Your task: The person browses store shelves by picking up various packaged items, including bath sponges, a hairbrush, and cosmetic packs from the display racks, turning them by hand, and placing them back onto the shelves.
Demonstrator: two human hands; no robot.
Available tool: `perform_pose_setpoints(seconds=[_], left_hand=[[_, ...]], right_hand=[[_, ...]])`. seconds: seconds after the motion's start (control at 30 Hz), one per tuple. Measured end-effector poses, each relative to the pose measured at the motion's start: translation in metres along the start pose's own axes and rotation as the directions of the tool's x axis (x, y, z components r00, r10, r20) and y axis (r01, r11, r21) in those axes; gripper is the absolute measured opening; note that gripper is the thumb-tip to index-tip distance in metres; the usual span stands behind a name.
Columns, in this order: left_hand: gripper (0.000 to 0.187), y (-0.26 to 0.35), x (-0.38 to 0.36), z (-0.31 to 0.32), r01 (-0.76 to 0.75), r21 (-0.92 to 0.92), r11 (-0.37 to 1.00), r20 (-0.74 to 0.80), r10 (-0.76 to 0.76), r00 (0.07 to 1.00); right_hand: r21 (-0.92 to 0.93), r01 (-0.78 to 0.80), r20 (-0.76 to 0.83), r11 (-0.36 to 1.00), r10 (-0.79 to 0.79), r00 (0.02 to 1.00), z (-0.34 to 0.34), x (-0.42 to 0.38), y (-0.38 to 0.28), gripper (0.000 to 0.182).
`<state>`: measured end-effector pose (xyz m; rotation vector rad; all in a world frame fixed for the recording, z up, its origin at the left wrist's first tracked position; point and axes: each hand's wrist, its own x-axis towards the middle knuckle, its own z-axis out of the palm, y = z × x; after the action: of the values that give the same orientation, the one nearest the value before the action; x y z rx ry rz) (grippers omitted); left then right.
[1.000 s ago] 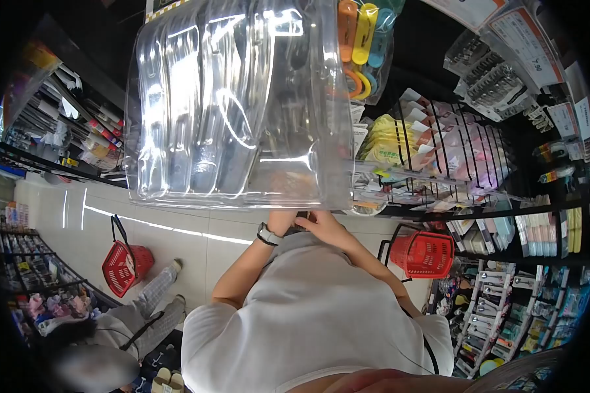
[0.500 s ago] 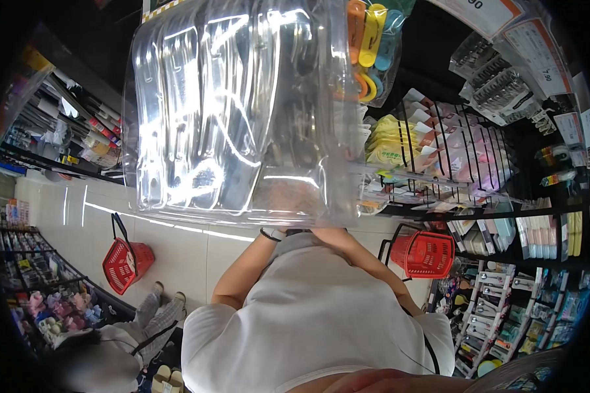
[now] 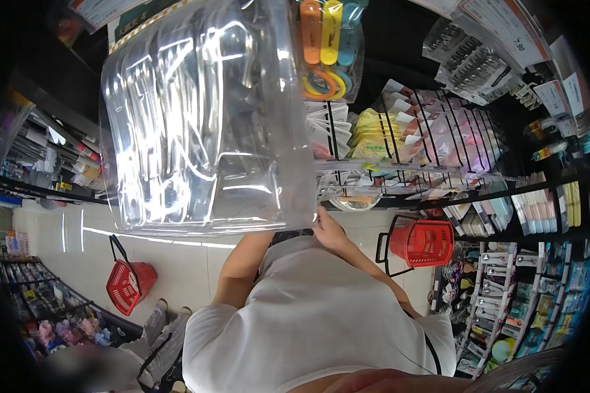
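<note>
A large clear plastic package (image 3: pixel 177 131) with several glossy curved pieces inside fills the upper left of the head view, close to the camera. Glare covers much of it. My left forearm (image 3: pixel 242 262) runs up behind its lower edge, so the left hand's fingers are hidden. My right hand (image 3: pixel 331 230) shows just beside the package's lower right corner, fingers curled and thumb pointing up; I cannot tell what it holds. Beyond the corner hang packs of yellow items (image 3: pixel 373 141), and above them a bag of orange, yellow and blue clips (image 3: pixel 328 46).
One red shopping basket (image 3: pixel 130 285) stands at left on the pale floor, another red basket (image 3: pixel 426 242) at right. A person (image 3: pixel 170 334) is close by at lower left. Racks of packaged goods (image 3: pixel 498 308) line both sides. Wire dividers (image 3: pixel 419 131) stick out ahead.
The package and the shelf goods have shifted left in view. My right hand, earlier mostly behind the plastic, now shows at the package's lower right corner.
</note>
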<state>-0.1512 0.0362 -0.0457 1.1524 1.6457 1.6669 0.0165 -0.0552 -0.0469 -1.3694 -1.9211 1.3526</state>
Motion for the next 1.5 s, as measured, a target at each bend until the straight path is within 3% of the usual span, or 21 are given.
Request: perform_pose_setpoints(seconds=[0.07, 0.17, 0.23, 0.27, 0.33, 0.37, 0.43, 0.57, 0.63, 0.7, 0.83, 0.9, 1.03, 1.3, 1.5], left_hand=[[0.034, 0.033, -0.003, 0.008, -0.099, -0.048, 0.994, -0.162, 0.09, 0.983], [0.04, 0.047, -0.008, 0.009, -0.175, 0.043, 0.984, -0.229, 0.18, 0.957], [0.047, 0.028, -0.005, -0.007, -0.131, 0.052, 0.99, 0.116, 0.124, 0.985], [0.052, -0.007, 0.007, -0.035, -0.062, 0.028, 0.998, 0.443, 0.043, 0.896], [0.062, -0.011, 0.004, -0.034, -0.06, 0.128, 0.99, 0.549, -0.021, 0.836], [0.065, -0.007, -0.014, -0.007, -0.106, 0.238, 0.965, 0.356, 0.015, 0.934], [0.064, 0.022, -0.022, 0.01, -0.045, 0.421, 0.906, 0.17, -0.03, 0.985], [0.045, 0.104, -0.003, 0.011, 0.219, 0.684, 0.696, 0.169, -0.443, 0.88], [0.046, 0.09, 0.003, 0.021, 0.11, 0.615, 0.781, 0.101, -0.216, 0.971], [0.051, 0.069, 0.004, 0.027, -0.006, 0.576, 0.817, 0.067, -0.04, 0.997], [0.061, 0.054, 0.005, 0.031, -0.196, 0.509, 0.839, 0.008, 0.222, 0.975], [0.066, 0.052, 0.002, 0.035, -0.239, 0.479, 0.845, -0.006, 0.275, 0.961], [0.074, 0.048, -0.002, 0.038, -0.275, 0.407, 0.871, 0.067, 0.272, 0.96], [0.07, 0.049, 0.002, 0.04, -0.346, 0.48, 0.806, 0.106, 0.338, 0.935], [0.066, 0.025, -0.036, 0.034, -0.283, 0.454, 0.845, 0.209, 0.208, 0.956]], right_hand=[[0.028, -0.046, 0.015, 0.999, 0.046, 0.999, 0.0, -0.003, 0.001, 0.048], [0.052, -0.065, 0.012, 0.997, 0.064, 0.998, -0.002, -0.007, -0.002, 0.046], [0.065, -0.069, -0.003, 0.995, 0.07, 0.998, -0.003, -0.01, -0.005, 0.046], [0.071, -0.071, -0.007, 0.995, 0.072, 0.997, -0.003, -0.01, -0.004, 0.046], [0.081, -0.073, -0.014, 0.994, 0.075, 0.997, -0.002, -0.012, 0.0, 0.045], [0.076, -0.072, -0.015, 0.995, 0.073, 0.997, -0.001, -0.012, 0.001, 0.045], [0.066, -0.069, -0.019, 0.995, 0.071, 0.997, -0.001, -0.014, 0.004, 0.045], [0.083, -0.081, -0.022, 0.993, 0.083, 0.996, -0.001, -0.018, 0.007, 0.044], [0.089, -0.098, -0.028, 0.991, 0.101, 0.994, -0.002, -0.021, 0.008, 0.043], [0.095, -0.123, -0.019, 0.988, 0.125, 0.992, -0.005, -0.024, 0.008, 0.042], [0.095, -0.157, -0.022, 0.983, 0.16, 0.987, -0.01, -0.03, 0.005, 0.041], [0.117, -0.169, -0.015, 0.979, 0.172, 0.985, -0.012, -0.031, 0.003, 0.041], [0.101, -0.11, -0.052, 0.989, 0.115, 0.992, -0.009, -0.031, 0.019, 0.042], [0.16, -0.127, -0.105, 0.979, 0.145, 0.984, -0.026, -0.045, 0.009, 0.041], [0.253, -0.158, -0.207, 0.955, 0.213, 0.955, -0.042, -0.056, 0.023, 0.042]])
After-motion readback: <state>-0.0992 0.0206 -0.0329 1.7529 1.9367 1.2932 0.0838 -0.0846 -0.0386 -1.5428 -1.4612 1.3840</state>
